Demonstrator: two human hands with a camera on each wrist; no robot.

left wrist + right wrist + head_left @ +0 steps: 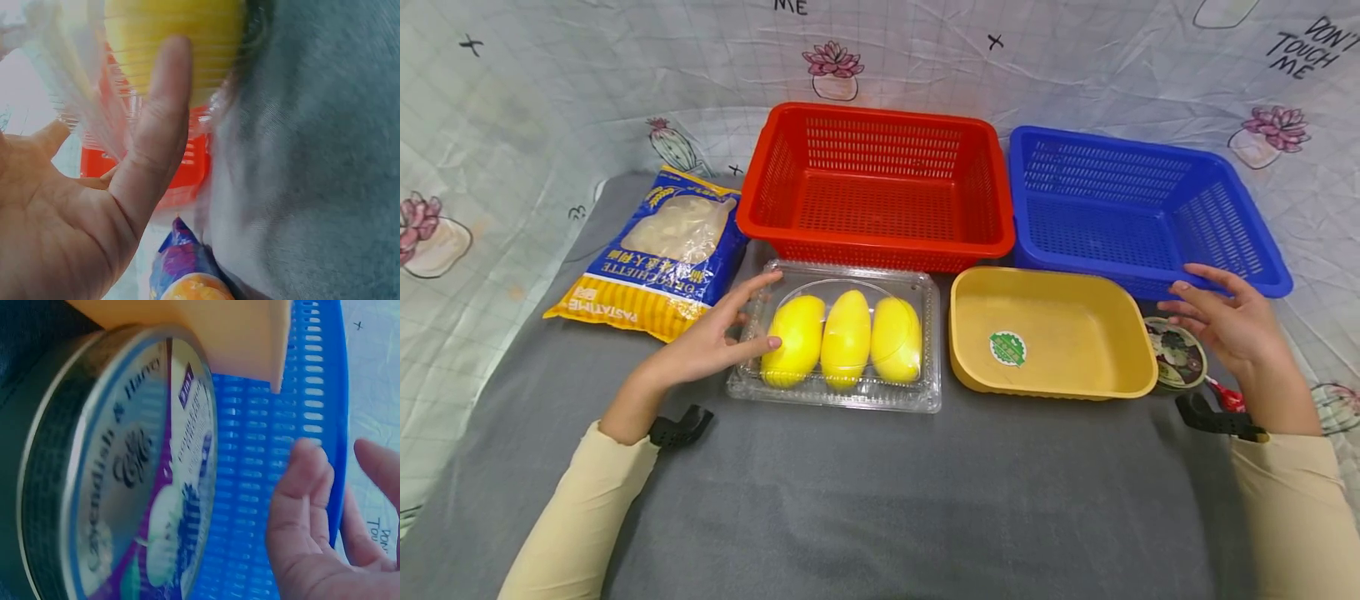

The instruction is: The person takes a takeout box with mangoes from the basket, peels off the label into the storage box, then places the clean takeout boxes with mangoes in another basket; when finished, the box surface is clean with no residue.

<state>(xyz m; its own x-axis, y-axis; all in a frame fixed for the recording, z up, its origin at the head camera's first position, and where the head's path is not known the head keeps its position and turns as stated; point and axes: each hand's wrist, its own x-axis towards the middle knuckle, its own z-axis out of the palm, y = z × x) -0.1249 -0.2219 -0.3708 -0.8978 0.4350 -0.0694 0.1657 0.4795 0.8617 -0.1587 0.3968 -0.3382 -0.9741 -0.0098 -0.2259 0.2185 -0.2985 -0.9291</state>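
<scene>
Just beside the left hand (709, 343) lies a clear container (930, 350).

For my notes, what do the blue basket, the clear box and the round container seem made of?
Blue basket: likely moulded plastic, semi-glossy, with even slots. Clear box: apparently thin plastic, glossy and see-through, with ribbed edges. Round container: probably printed metal, judging by its shiny, silvery rim.

3 yellow fruits (847, 337), 2 baskets (1093, 225)
</scene>
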